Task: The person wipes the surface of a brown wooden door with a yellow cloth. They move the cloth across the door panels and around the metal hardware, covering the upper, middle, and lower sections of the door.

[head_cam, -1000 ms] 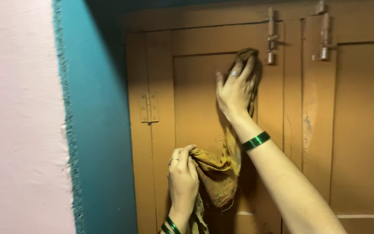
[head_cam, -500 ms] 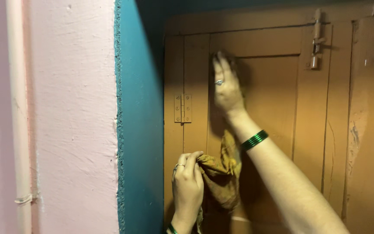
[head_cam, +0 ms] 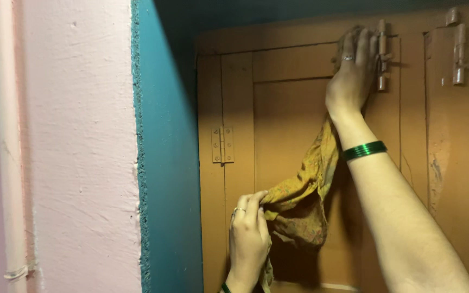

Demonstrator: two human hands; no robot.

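Observation:
A long yellow-brown patterned cloth (head_cam: 305, 190) hangs in front of a brown wooden door (head_cam: 289, 108). My right hand (head_cam: 351, 76), with a ring and a green bangle on the wrist, presses the cloth's upper end flat against the top rail of the door, just left of a slide bolt (head_cam: 382, 54). My left hand (head_cam: 248, 239), also ringed, pinches the bunched lower end of the cloth lower down, in front of the door's left panel.
A teal wall edge (head_cam: 164, 163) and a pink plastered wall (head_cam: 77, 152) stand to the left, with a thin pipe (head_cam: 4, 135) at the far left. A hinge (head_cam: 222, 145) sits on the door's left side. A second bolt (head_cam: 458, 51) is at upper right.
My right hand has swept the cloth's upper end from the left of the panel up and to the right, to the top rail beside the bolt. The left hand keeps its grip low down.

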